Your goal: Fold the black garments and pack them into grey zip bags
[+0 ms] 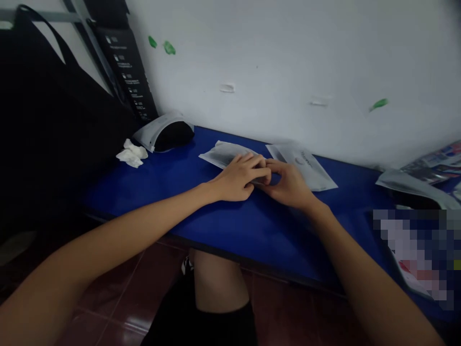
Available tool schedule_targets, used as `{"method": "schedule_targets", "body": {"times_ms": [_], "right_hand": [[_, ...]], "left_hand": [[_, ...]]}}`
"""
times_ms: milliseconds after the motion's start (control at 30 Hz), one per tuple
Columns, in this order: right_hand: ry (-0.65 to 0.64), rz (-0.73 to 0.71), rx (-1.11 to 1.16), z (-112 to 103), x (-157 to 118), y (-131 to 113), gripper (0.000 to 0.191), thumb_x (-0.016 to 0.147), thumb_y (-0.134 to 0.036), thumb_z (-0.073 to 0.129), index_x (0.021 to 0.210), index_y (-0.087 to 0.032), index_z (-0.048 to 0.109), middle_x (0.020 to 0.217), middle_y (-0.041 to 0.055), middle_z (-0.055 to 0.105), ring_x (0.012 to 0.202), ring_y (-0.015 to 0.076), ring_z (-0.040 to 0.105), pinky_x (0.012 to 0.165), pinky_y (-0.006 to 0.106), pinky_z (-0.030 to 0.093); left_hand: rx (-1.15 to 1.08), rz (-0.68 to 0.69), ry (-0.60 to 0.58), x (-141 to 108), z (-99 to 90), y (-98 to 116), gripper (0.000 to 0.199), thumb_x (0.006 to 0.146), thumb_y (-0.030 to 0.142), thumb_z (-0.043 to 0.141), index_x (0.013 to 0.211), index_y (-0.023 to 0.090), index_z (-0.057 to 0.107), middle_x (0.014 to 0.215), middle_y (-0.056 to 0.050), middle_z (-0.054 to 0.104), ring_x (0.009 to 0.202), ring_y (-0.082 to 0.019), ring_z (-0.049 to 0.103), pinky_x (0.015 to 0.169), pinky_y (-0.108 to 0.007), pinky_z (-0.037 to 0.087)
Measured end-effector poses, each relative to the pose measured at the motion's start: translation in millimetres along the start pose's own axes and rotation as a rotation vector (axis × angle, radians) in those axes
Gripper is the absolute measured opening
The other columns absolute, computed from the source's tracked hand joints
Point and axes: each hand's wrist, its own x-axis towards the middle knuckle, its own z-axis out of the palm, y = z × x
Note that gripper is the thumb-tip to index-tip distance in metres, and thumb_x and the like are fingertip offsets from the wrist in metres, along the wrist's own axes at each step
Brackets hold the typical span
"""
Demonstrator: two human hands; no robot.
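Frosted-white flat plastic pouch point(224, 153), handled from 2 sides

Left hand point(236, 179) atop, grip unclear; right hand point(290, 186) seemingly pinching its right end; light pressure should keep it flat.

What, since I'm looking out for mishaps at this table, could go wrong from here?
The frosted pouch under the left hand might crease or slide on the blue table, as that hand lies over it.

The fingers of both hands meet at its near right end, so they could get in each other's way.

The printed pouch lies just beyond the right hand; a sweep that way might nudge it.
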Motion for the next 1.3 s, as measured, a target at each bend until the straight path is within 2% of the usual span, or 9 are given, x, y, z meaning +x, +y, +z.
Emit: {"method": "schedule_targets", "body": {"times_ms": [133,333,500,600,733,933,1133,1300], "right_hand": [[-0.015,-0.002,-0.028,-1.8,-1.1,0.2,0.031,0.088,-0.035,0.078,0.067,-0.024,0.057,0.09,0.0039,0.071,0.083,0.0259,0.067,0.079,0.042,0.053],[-0.028,0.012,-0.066,-6.9,-3.3,1.8,0.031,0.089,-0.03,0.073,0.066,-0.024,0.053,0.081,0.0015,0.067,0.076,0.0199,0.062,0.076,0.035,0.051],[0.021,0.031,-0.002,-6.4,-3.3,8.4,0.028,0.085,-0.033,0.076,0.068,-0.024,0.055,0.1,0.005,0.075,0.089,0.0235,0.07,0.087,0.04,0.056],[0.027,0.061,0.043,-4.7,-2.4,11.6,0.032,0.085,-0.039,0.078,0.068,-0.025,0.055,0.108,0.0064,0.076,0.096,0.0254,0.072,0.09,0.043,0.059],[0.027,0.069,0.048,-3.8,-1.6,12.9,0.031,0.085,-0.039,0.078,0.068,-0.025,0.056,0.113,0.0076,0.077,0.104,0.0288,0.073,0.094,0.048,0.059],[0.018,0.06,0.076,-5.0,-1.9,14.2,0.03,0.084,-0.036,0.079,0.068,-0.025,0.056,0.115,0.0066,0.077,0.108,0.0304,0.073,0.096,0.051,0.059],[0.002,0.062,0.104,-4.9,-1.0,18.2,0.031,0.084,-0.033,0.079,0.067,-0.025,0.054,0.117,0.0066,0.077,0.108,0.0285,0.073,0.095,0.048,0.059],[0.013,0.044,0.103,-4.2,-0.3,18.1,0.033,0.084,-0.034,0.078,0.066,-0.025,0.053,0.117,0.0072,0.077,0.108,0.0292,0.072,0.094,0.049,0.059]], "left_hand": [[-0.019,0.033,-0.023,-1.6,-2.8,-3.1,0.047,0.073,-0.005,0.048,0.105,0.023,0.068,0.118,-0.009,0.061,0.113,-0.03,0.056,0.092,-0.046,0.042],[-0.016,0.064,-0.059,-3.7,-9.8,-10.5,0.059,0.076,-0.007,0.044,0.117,0.026,0.071,0.127,-0.01,0.062,0.124,-0.031,0.055,0.1,-0.05,0.042],[-0.036,0.097,-0.113,-4.8,-14.8,-18.1,0.056,0.084,0.002,0.052,0.131,0.027,0.069,0.141,-0.011,0.059,0.133,-0.034,0.053,0.108,-0.054,0.041],[-0.061,0.087,-0.109,-4.7,-16.0,-20.3,0.053,0.089,0.004,0.049,0.131,0.03,0.069,0.14,-0.009,0.062,0.135,-0.031,0.054,0.113,-0.054,0.039],[-0.099,0.111,-0.138,-5.2,-18.1,-23.4,0.061,0.085,0.0,0.049,0.134,0.031,0.068,0.141,-0.006,0.064,0.137,-0.028,0.054,0.123,-0.055,0.032],[-0.109,0.134,-0.158,-5.9,-19.0,-27.3,0.067,0.083,-0.002,0.049,0.137,0.031,0.067,0.142,-0.006,0.065,0.139,-0.028,0.052,0.122,-0.057,0.033],[-0.128,0.086,-0.163,-3.3,-19.5,-23.2,0.065,0.083,-0.004,0.046,0.134,0.031,0.07,0.137,-0.005,0.068,0.137,-0.027,0.054,0.121,-0.054,0.034],[-0.13,0.064,-0.178,-2.9,-20.9,-22.3,0.059,0.084,0.001,0.053,0.133,0.03,0.07,0.136,-0.005,0.068,0.138,-0.028,0.052,0.121,-0.055,0.032]]}}
